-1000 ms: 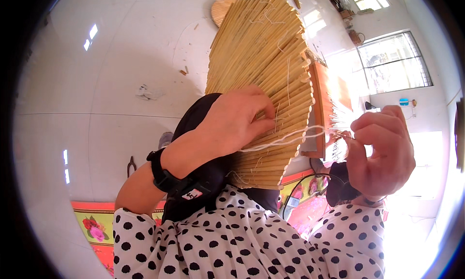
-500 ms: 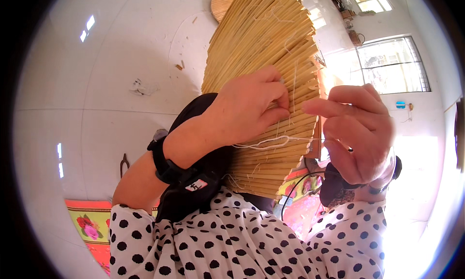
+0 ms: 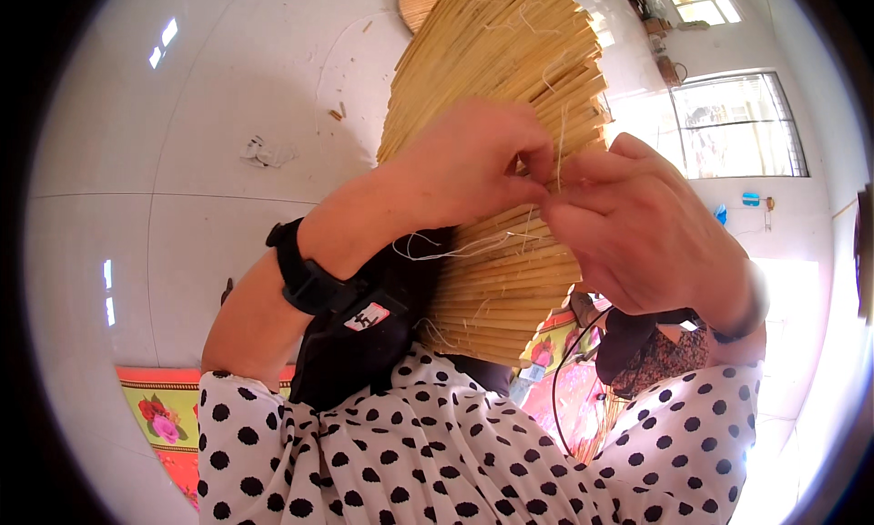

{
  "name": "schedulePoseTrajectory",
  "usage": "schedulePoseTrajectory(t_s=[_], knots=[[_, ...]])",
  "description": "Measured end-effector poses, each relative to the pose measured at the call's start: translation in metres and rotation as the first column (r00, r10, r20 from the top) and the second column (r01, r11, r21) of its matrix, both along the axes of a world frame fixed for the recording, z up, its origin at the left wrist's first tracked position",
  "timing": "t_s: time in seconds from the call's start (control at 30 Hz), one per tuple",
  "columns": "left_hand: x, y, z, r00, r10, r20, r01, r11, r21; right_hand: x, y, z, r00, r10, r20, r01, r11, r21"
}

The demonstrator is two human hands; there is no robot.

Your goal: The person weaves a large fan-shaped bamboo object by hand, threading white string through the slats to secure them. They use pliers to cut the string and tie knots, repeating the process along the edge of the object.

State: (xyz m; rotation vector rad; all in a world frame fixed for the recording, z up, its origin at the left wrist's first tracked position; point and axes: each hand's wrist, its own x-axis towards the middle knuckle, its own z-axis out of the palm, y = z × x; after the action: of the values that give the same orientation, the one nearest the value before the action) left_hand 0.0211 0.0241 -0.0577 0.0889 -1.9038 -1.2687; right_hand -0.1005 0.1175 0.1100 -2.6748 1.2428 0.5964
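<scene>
One panel of slender sticks (image 3: 492, 297), the sticks too numerous to count, spans upper to lower centre, probably rested against the dark-clad leg (image 3: 414, 275) to free two hands. At centre, left hand (image 3: 478, 152) and right hand (image 3: 637, 224) meet, fingertips closed, apparently on white thread (image 3: 473, 248), blur obscuring the pinch.

head view: left head-worn fisheye | looks down | fingers (image 3: 539, 150) close below | floor (image 3: 218, 97) farther off
</scene>
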Motion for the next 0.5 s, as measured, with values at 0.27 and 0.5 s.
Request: schedulePoseTrajectory(t_s=[0.27,0.5], knots=[[0.052,0.031,0.011,0.995,0.099,0.027,-0.097,0.994,-0.056,-0.005,0.000,-0.001,1.000,-0.006,-0.025,0.007,1.000,0.017],[0.050,0.037,0.010,0.994,0.095,0.052,-0.089,0.990,-0.110,-0.005,0.001,-0.002,0.999,-0.021,-0.045,0.021,1.000,0.010]])
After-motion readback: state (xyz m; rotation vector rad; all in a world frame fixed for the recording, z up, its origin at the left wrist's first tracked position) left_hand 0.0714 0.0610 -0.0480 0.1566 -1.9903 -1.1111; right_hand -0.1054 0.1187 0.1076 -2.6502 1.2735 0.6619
